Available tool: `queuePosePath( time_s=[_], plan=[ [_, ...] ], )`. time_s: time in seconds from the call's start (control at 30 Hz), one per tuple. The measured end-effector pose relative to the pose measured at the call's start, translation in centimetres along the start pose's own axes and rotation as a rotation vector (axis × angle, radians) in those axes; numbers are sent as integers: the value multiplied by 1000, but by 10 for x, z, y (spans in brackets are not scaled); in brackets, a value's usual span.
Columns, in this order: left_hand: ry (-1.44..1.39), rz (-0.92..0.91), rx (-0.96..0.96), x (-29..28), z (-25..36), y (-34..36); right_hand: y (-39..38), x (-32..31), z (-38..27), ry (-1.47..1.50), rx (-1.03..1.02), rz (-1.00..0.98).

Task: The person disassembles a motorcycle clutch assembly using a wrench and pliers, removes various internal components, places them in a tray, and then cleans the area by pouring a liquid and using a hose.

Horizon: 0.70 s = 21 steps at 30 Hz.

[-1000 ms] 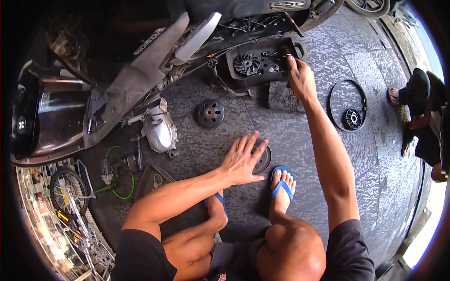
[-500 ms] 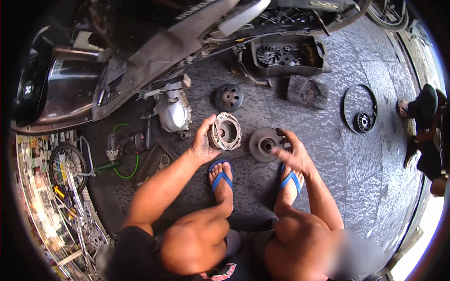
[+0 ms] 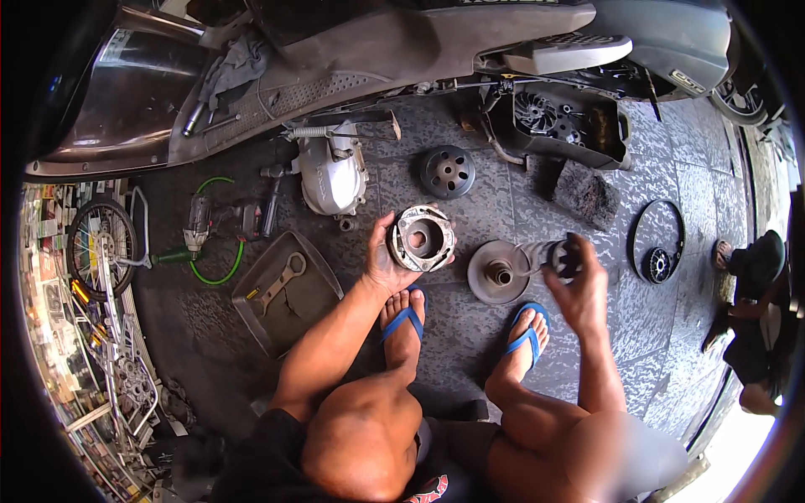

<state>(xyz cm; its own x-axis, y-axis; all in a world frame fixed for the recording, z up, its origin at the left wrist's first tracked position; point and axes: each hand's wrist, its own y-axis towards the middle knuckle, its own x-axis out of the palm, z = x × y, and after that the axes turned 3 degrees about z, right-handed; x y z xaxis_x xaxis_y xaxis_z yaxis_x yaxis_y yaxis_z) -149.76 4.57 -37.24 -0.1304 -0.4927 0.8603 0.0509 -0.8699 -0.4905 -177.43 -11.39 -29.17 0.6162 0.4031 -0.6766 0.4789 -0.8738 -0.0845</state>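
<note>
A round metal assembly with an open centre [image 3: 423, 239] is gripped at its left side and from below by the fingers of a left hand [image 3: 387, 267], its hollow face turned upward above the floor [image 3: 662, 335]. A dark cylindrical part [image 3: 564, 261], partly blurred, is pinched between thumb and fingers of a right hand [image 3: 589, 289]. Between the two sets of fingers, just left of the right ones, a metal disc with an upright central shaft [image 3: 496, 281] is seen on the floor. A dark drum pierced with holes [image 3: 448, 172] is set beyond the left fingers, with a silver casing [image 3: 329, 180] farther left and a shallow tray [image 3: 314, 298] nearer the forearm. Beyond the right fingers, a rough black block [image 3: 587, 195] is seen near a dark box [image 3: 562, 151]; to their right, a toothed wheel [image 3: 656, 265] is ringed by a black belt [image 3: 631, 239].
</note>
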Motion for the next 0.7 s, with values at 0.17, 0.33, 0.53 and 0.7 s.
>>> queuePosePath(
  time_s=[0.17,0.33,0.53,0.7],
  plan=[
    [99,5,13,3,4,4,57,-60,69,-11,227,376],
    [117,16,-36,10,1,12,148,-124,167,-317,284,693],
    [195,58,-77,25,-3,17,189,-116,217,-311,348,463],
    [198,72,-97,33,-5,24,162,-75,142,-455,82,680]
  ],
)
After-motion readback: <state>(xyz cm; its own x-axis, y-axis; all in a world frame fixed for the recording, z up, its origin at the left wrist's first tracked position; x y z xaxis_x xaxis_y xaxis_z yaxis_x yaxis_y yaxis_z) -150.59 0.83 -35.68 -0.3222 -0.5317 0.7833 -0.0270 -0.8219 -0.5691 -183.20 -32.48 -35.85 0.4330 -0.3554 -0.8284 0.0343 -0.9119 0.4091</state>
